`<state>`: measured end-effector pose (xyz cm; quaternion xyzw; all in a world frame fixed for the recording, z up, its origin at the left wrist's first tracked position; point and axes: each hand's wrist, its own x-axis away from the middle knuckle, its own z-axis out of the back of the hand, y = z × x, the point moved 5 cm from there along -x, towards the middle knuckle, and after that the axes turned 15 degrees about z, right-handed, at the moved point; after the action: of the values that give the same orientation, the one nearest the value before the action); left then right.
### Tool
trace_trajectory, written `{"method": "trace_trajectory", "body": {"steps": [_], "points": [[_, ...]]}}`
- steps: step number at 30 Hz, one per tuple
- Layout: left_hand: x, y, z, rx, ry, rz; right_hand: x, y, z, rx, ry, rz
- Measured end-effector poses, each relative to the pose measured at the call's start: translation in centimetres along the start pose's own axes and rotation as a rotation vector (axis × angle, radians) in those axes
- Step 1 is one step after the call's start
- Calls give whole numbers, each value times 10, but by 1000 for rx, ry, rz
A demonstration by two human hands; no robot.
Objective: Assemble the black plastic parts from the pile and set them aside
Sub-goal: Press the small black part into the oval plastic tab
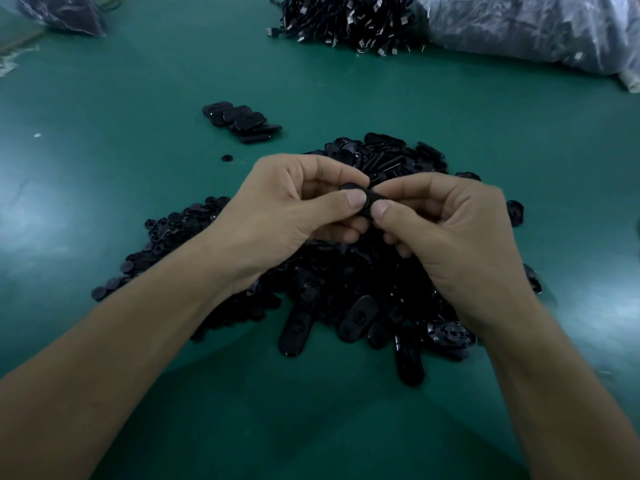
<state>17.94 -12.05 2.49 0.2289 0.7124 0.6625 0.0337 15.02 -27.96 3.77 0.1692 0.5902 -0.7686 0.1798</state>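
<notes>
On the green table (104, 202), above the pile (346, 282) and short of the finished row (242, 123), left hand (287, 209) and right hand (446, 230) each close a pinching grip on one small black part (369, 199), seemingly mid-assembly, so the next move is likely pressing it together and then setting it aside.

The green table (104, 209) carries a pile of black plastic parts (346, 282), a short row of black pieces (242, 123), cables (346, 19) and plastic bags (536, 26).
</notes>
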Motion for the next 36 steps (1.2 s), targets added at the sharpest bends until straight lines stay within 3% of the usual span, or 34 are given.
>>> {"method": "trace_trajectory", "body": {"steps": [9, 36], "points": [[2, 0, -1, 20, 22, -26, 0, -1, 0, -91, -21, -16], [1, 0, 3, -30, 28, -7, 1, 0, -2, -42, -37, -9]]}}
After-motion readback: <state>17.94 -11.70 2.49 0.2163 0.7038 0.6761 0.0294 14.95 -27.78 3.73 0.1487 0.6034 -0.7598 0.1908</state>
